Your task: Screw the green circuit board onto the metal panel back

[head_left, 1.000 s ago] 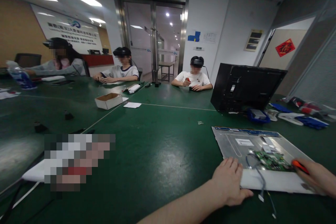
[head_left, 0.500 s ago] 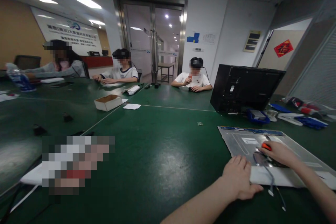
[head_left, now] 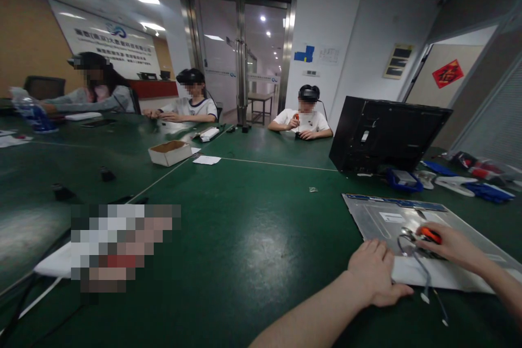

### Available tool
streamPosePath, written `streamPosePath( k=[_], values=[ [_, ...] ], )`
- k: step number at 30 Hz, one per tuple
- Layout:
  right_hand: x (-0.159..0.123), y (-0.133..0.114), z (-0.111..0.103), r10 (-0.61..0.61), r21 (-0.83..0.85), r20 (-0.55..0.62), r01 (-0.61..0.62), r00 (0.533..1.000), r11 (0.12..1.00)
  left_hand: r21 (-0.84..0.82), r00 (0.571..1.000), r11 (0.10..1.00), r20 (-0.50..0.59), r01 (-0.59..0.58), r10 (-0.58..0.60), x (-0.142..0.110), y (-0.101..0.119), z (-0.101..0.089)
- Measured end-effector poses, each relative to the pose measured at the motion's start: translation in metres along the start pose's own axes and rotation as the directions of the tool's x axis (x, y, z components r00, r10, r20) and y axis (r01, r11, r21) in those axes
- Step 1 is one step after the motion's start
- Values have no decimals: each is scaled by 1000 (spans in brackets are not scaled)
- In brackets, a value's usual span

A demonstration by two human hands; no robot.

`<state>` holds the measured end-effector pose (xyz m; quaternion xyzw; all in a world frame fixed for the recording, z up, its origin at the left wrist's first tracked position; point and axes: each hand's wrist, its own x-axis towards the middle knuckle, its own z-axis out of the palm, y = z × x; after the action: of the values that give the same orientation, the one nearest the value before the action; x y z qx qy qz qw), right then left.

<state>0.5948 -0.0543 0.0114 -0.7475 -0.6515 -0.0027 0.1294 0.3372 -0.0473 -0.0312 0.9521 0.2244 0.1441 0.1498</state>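
Note:
A flat silver display panel (head_left: 377, 232) lies on the table at the right, with a blue circuit strip along its far edge and a white band along its near edge. On its near left corner rests my left hand (head_left: 373, 272), fingers laid flat over the edge and thumb stretched out. My right hand (head_left: 452, 244) is closed around an orange-and-black handled screwdriver (head_left: 430, 235) held low over the panel's middle; its tip is not visible. Beside it, thin grey cables (head_left: 424, 269) run from the panel over its near edge, ending in small white connectors.
Behind the panel stands a black monitor casing (head_left: 387, 133). A blue tray (head_left: 403, 180) and blue-and-white gloves (head_left: 481, 187) lie to its right. Further left are an open cardboard box (head_left: 170, 153) and a white paper (head_left: 206, 160). Several people sit across the green table (head_left: 253, 201).
My right hand has moved slightly right and nearer to me with the screwdriver, and more of the orange handle shows. The left hand stays on the corner. The view has shifted a little.

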Motion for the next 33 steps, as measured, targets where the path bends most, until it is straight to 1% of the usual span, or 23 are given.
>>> streamPosePath(
  k=[1,3,5,8,10,12,14,17,19,21,23,24,26,27,29,31,33],
  values=[
    [-4,6,-2,1,29,68,-3,998,1000,-1,1000,1000,1,-2,2,0,0,0],
    [-10,16,-3,-4,71,154,-7,988,997,-6,1000,1000,0,-8,8,0,-1,-1],
    [-15,23,-1,-22,97,170,5,985,995,-19,1000,1000,-16,-24,24,0,-2,-4],
    [-19,28,4,-35,123,155,16,987,992,-38,997,997,-20,-69,68,2,-7,-7],
    [-20,27,8,-22,133,135,4,991,991,-51,995,994,-3,-97,97,3,-10,-10],
    [-21,23,11,-12,135,111,-3,994,991,-84,995,991,13,-101,102,4,-13,-12],
    [-20,17,14,-2,118,94,-9,996,993,-133,997,988,21,-75,79,3,-15,-13],
    [-21,9,17,25,49,41,-27,999,998,-191,999,981,17,-23,27,1,-15,-13],
    [-22,4,17,40,-7,4,-40,999,999,-201,1000,980,5,0,1,0,-13,-12],
    [-25,-3,15,41,-50,-9,-41,999,998,-181,998,982,-21,49,-54,-2,-11,-12],
    [-28,-16,14,33,-75,-6,-33,999,997,-142,986,979,-57,149,-159,-4,-7,-11],
    [-30,-27,14,25,-84,-2,-25,1000,996,-119,972,969,-72,216,-226,-4,-5,-10],
    [-33,-54,17,-48,-68,10,48,999,997,-80,934,938,-91,338,-344,-5,-1,-9],
    [-34,-70,19,-100,-50,21,100,995,994,-65,920,925,-96,375,-379,-5,1,-9],
    [-34,-100,26,-149,-68,80,154,986,986,-46,907,912,-96,407,-409,-5,3,-9],
    [-31,-124,35,-77,-142,126,95,989,985,-41,908,912,-84,408,-410,-6,4,-10],
    [-26,-138,43,-30,-177,129,53,991,983,-39,904,908,-80,418,-419,-10,4,-11]
  ],
)
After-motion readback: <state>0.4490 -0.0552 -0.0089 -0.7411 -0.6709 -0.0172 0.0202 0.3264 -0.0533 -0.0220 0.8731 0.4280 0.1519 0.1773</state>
